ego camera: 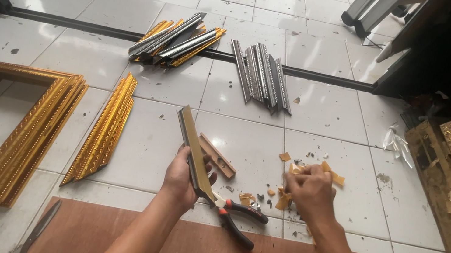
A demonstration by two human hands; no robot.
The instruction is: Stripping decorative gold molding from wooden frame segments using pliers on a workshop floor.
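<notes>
In my left hand [182, 177] I hold a strip of frame moulding [195, 152], long and narrow, olive-gold on its flat back with a dark edge. It is tilted, its far end raised and pointing away to the left, its near end down by the pliers [238, 214]. The pliers lie on the white tile beside my left wrist, red and black handles pointing right, apart. My right hand [310, 191] is closed over small gold scraps [286, 200] scattered on the tile.
</notes>
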